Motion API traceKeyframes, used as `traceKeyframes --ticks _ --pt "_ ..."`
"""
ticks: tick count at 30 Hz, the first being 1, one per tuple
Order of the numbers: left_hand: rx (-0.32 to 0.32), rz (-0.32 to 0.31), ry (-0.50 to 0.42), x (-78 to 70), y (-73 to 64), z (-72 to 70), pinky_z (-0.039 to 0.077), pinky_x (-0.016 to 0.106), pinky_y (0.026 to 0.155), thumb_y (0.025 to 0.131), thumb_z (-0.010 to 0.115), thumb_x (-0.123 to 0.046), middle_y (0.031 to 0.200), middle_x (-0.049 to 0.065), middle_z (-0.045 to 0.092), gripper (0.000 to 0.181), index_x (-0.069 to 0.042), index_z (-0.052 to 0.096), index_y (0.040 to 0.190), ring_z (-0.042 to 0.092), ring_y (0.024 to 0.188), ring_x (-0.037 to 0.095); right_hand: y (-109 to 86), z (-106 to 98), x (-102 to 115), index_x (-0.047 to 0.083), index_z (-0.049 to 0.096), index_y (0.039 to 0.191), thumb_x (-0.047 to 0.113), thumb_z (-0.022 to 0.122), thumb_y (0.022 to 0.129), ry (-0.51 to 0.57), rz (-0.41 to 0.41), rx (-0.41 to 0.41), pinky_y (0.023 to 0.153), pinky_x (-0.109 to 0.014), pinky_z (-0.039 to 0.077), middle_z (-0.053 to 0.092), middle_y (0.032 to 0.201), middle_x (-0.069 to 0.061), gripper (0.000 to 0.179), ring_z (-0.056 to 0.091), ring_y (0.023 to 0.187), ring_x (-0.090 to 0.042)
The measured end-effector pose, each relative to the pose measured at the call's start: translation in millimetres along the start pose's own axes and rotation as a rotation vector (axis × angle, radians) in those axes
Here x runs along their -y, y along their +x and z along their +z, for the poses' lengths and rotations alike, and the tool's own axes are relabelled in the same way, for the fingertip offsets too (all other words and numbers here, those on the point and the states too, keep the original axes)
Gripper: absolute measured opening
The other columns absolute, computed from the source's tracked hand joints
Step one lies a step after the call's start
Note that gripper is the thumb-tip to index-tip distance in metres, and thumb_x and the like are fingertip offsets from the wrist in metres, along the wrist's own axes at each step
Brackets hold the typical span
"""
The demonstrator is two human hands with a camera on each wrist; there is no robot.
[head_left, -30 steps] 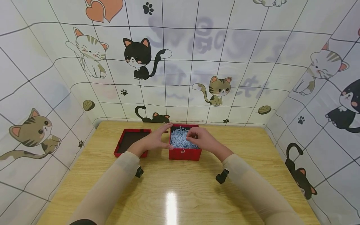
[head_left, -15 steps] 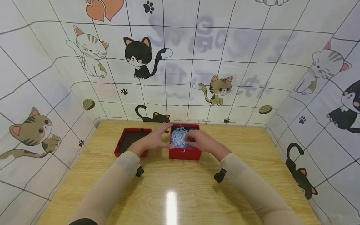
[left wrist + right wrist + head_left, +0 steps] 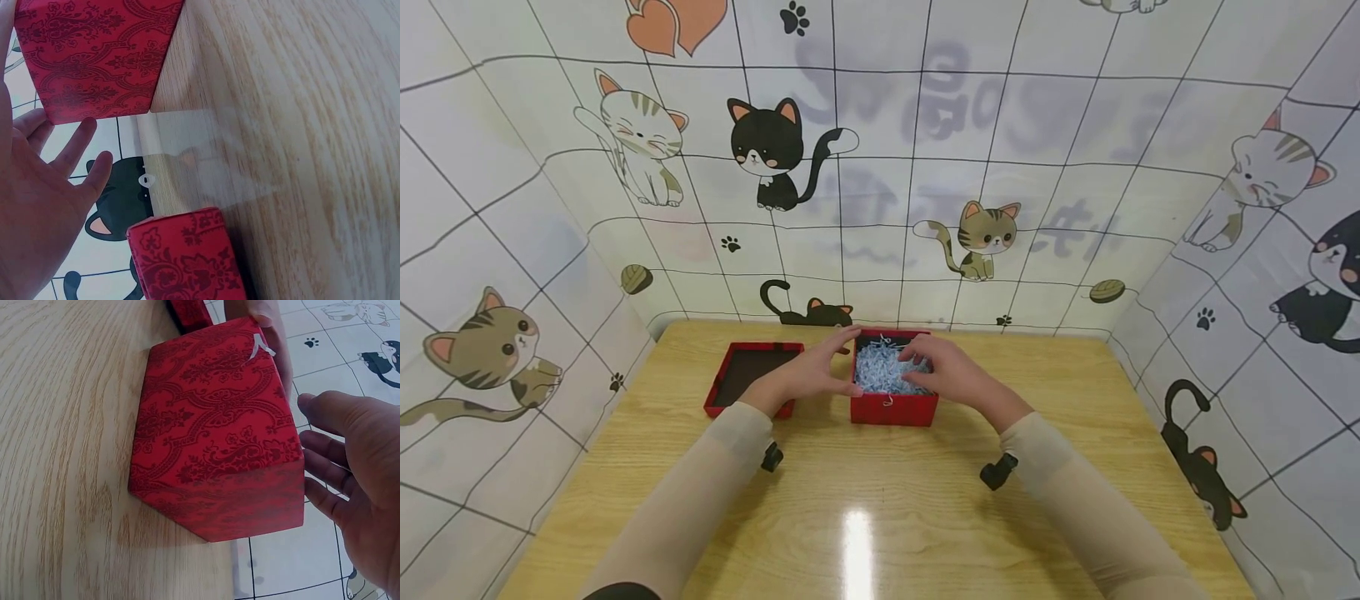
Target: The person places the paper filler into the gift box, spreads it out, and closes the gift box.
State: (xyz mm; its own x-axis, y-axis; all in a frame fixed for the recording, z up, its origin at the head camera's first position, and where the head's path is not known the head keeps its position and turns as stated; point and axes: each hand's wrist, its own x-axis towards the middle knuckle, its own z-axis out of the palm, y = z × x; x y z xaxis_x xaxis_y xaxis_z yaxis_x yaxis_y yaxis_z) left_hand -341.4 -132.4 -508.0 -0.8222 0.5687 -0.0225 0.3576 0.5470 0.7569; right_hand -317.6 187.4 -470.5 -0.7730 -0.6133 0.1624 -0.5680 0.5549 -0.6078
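Pale-blue shredded paper (image 3: pixel 878 371) lies in a red patterned rectangular box (image 3: pixel 892 410), mid-frame. Right hand (image 3: pixel 958 373) — bunched earlier — now spreads loosely, gripping nothing; left hand (image 3: pixel 808 372), splayed, touches the box.

Both sleeves (image 3: pixel 1086 500) are long, plain and beige, with slight creases. Beside the end of each sits a small, blocky black device (image 3: pixel 998 472).

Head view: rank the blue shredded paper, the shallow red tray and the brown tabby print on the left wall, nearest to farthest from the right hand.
1. Blue shredded paper: in the red box, at the right hand's fingertips.
2. Shallow red tray: left of the box, partly hidden by the left hand.
3. Brown tabby print: far left, beyond the tray.
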Motion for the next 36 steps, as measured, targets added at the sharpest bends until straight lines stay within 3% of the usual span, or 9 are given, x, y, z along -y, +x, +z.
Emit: traceKeyframes --ticks 5,10,18,24,31,36 --pt "0.001 0.015 0.000 -1.8 -0.7 -0.3 0.034 0.072 0.124 0.090 0.091 -0.052 0.186 -0.001 0.012 0.116 -0.032 0.019 0.179 0.038 0.160 0.033 -8.4 -4.3 -0.2 0.004 0.075 0.129 0.016 0.082 0.103 0.040 -0.029 -0.059 0.090 -0.049 0.061 0.072 0.124 -0.013 0.030 0.068 0.109 -0.035" --pt "0.003 0.019 -0.008 -2.5 -1.3 -0.4 0.035 0.072 0.123 0.090 0.091 -0.050 0.185 -0.001 0.012 0.116 -0.031 0.019 0.179 0.040 0.159 0.033 -16.3 -4.0 3.4 0.004 0.076 0.126 0.013 0.084 0.101 0.086 -0.028 -0.088 0.094 -0.054 0.061 0.073 0.122 -0.009 0.027 0.069 0.105 -0.030" --pt "0.003 0.009 -0.008 0.5 0.2 0.2 0.037 0.071 0.122 0.089 0.092 -0.054 0.185 -0.005 0.013 0.118 -0.029 0.019 0.179 0.041 0.158 0.031 -24.6 7.1 15.2 0.005 0.074 0.127 0.012 0.085 0.100 0.124 -0.063 -0.063 0.082 -0.044 0.062 0.074 0.121 -0.011 0.030 0.068 0.103 -0.026" --pt "0.006 0.008 -0.011 0.6 0.6 -0.6 0.037 0.071 0.122 0.089 0.093 -0.052 0.185 -0.005 0.013 0.118 -0.030 0.019 0.179 0.041 0.158 0.031 -21.1 21.4 20.5 0.005 0.072 0.135 0.017 0.087 0.099 0.058 -0.092 -0.015 0.099 -0.050 0.061 0.073 0.130 -0.013 0.041 0.068 0.116 -0.030" --pt "0.009 0.013 -0.009 1.2 0.9 -0.7 0.038 0.070 0.122 0.088 0.092 -0.054 0.184 -0.006 0.013 0.119 -0.030 0.019 0.179 0.040 0.158 0.031 -15.6 35.0 21.6 0.015 0.074 0.138 0.025 0.087 0.100 -0.145 -0.099 0.027 0.110 -0.044 0.056 0.073 0.132 0.002 0.042 0.063 0.125 -0.019" --pt "0.010 0.017 -0.013 1.3 1.2 -0.4 0.040 0.069 0.120 0.088 0.092 -0.055 0.184 -0.007 0.012 0.118 -0.030 0.020 0.179 0.041 0.157 0.030 -14.9 37.6 22.0 0.016 0.076 0.134 0.024 0.086 0.100 -0.140 -0.101 0.018 0.110 -0.043 0.056 0.074 0.129 0.003 0.036 0.064 0.124 -0.018"
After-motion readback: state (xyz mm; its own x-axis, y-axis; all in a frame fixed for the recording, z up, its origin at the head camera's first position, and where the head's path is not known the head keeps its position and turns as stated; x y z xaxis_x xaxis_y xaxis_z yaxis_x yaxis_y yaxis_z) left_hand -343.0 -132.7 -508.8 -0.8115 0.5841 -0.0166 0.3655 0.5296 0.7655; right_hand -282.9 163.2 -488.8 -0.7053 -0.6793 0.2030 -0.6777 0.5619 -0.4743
